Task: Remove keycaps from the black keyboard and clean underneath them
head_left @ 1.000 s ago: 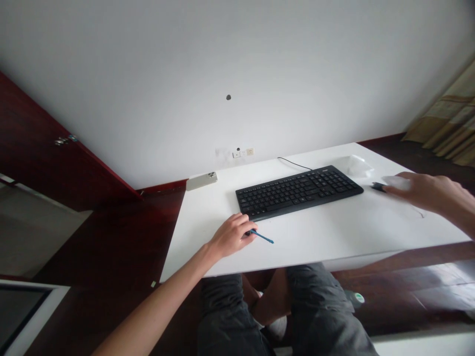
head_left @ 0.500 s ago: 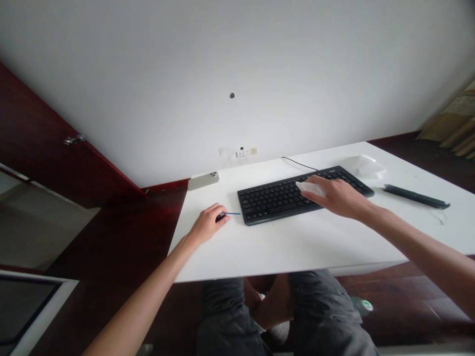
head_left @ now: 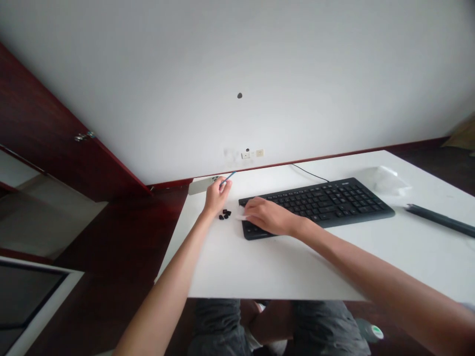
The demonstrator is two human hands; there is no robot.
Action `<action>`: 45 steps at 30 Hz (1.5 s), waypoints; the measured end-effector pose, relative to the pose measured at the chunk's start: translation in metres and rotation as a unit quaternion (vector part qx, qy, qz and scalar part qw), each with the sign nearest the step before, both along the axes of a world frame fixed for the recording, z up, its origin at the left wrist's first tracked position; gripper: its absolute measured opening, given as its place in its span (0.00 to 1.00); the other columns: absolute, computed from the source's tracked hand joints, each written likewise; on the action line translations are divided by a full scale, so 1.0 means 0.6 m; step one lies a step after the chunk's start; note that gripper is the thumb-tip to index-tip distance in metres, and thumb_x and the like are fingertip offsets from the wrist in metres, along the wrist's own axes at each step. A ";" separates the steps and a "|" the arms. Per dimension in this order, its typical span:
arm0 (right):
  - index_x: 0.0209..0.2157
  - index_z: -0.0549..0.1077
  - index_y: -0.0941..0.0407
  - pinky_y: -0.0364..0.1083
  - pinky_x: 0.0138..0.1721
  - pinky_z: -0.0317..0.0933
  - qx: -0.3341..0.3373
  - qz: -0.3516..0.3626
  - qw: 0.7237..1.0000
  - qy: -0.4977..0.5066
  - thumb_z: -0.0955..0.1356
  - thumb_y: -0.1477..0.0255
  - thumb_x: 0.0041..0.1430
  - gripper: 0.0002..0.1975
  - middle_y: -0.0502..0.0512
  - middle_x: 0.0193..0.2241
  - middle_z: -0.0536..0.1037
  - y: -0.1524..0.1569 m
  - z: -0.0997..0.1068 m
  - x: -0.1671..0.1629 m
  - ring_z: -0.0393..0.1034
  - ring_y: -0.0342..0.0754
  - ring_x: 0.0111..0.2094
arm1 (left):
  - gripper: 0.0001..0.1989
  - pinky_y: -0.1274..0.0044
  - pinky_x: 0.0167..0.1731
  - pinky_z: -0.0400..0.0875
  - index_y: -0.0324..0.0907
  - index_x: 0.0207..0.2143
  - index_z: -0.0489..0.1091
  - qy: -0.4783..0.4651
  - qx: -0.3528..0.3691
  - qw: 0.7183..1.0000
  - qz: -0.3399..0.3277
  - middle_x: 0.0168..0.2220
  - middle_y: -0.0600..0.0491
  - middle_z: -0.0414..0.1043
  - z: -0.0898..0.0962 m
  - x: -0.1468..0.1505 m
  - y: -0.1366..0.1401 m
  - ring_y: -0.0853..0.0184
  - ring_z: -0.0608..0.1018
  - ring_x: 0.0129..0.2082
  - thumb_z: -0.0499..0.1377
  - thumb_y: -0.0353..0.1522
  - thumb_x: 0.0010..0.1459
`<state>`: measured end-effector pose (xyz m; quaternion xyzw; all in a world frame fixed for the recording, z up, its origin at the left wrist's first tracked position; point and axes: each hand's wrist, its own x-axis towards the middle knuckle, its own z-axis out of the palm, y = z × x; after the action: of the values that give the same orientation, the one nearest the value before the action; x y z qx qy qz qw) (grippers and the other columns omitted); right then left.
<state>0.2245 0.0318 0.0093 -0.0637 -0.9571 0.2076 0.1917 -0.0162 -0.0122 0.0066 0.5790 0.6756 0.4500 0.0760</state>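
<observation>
My left hand (head_left: 217, 196) is closed around a thin blue stick (head_left: 227, 178), which points up and to the right, close to a phone (head_left: 199, 186). Beneath that hand several small black pieces that look like keycaps (head_left: 224, 214) lie in a little heap on the white table. My right hand (head_left: 267, 215) rests over the left end of a black keyboard (head_left: 326, 203), fingers closed on a white tissue (head_left: 242, 217). The tissue pokes out past the keyboard's left edge. The keys under the right hand are hidden.
To the right of the keyboard lie a crumpled clear plastic bag (head_left: 388, 182) and a long black bar-shaped object (head_left: 441, 218). A cable (head_left: 309, 172) runs from the keyboard's back toward the wall. The table's front edge lies above my knees.
My right hand has swept left with the tissue, from mid-keyboard to its left end. My left hand has lifted away from the keycaps toward the phone, uncovering them, still with the stick.
</observation>
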 end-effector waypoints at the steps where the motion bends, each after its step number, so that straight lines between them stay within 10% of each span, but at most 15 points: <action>1: 0.45 0.84 0.56 0.53 0.53 0.69 -0.006 0.028 1.000 0.002 0.66 0.76 0.71 0.12 0.63 0.47 0.83 -0.014 0.000 0.006 0.75 0.56 0.49 | 0.17 0.77 0.32 0.64 0.42 0.34 0.69 -0.017 0.013 1.000 0.009 0.26 0.56 0.66 0.000 0.001 0.013 0.68 0.68 0.27 0.55 0.45 0.70; 6: 0.46 0.85 0.54 0.50 0.53 0.69 -0.056 0.085 0.994 -0.034 0.70 0.83 0.65 0.15 0.57 0.46 0.85 -0.012 0.010 0.032 0.77 0.53 0.50 | 0.14 0.77 0.31 0.60 0.43 0.35 0.72 -0.025 -0.008 1.000 0.006 0.24 0.58 0.61 -0.003 0.006 0.050 0.68 0.66 0.26 0.58 0.43 0.67; 13: 0.41 0.84 0.57 0.48 0.46 0.69 -0.023 -0.082 0.996 -0.022 0.71 0.78 0.67 0.08 0.59 0.41 0.85 0.050 0.014 0.049 0.80 0.52 0.41 | 0.16 0.76 0.31 0.59 0.44 0.29 0.68 -0.010 0.026 0.999 0.030 0.22 0.58 0.59 -0.006 0.004 0.059 0.66 0.65 0.26 0.54 0.43 0.66; 22: 0.45 0.86 0.56 0.50 0.50 0.69 0.012 0.059 0.997 -0.045 0.72 0.65 0.71 0.11 0.60 0.46 0.84 -0.046 0.007 0.007 0.77 0.55 0.48 | 0.12 0.76 0.32 0.60 0.44 0.28 0.70 0.033 0.000 0.999 -0.023 0.23 0.58 0.64 -0.025 0.005 0.036 0.67 0.66 0.26 0.57 0.39 0.63; 31: 0.40 0.88 0.53 0.43 0.40 0.65 -0.127 -0.008 0.973 -0.190 0.73 0.75 0.64 0.08 0.52 0.39 0.86 0.014 0.061 0.063 0.79 0.47 0.38 | 0.10 0.77 0.36 0.68 0.45 0.34 0.75 0.055 -0.029 0.998 -0.030 0.30 0.54 0.78 -0.029 0.004 0.040 0.65 0.77 0.30 0.58 0.39 0.65; 45: 0.36 0.83 0.50 0.46 0.35 0.57 -0.041 -0.067 0.973 -0.215 0.66 0.70 0.68 0.12 0.51 0.38 0.86 -0.018 0.079 0.065 0.78 0.49 0.35 | 0.11 0.77 0.37 0.69 0.43 0.35 0.77 0.048 -0.021 0.998 -0.043 0.32 0.53 0.80 -0.023 0.013 0.038 0.66 0.78 0.31 0.58 0.38 0.66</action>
<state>0.2635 0.0212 0.0566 -0.1784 -0.9602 0.2149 -0.0082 -0.0084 0.0106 -0.0074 0.6269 0.6623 0.4034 0.0751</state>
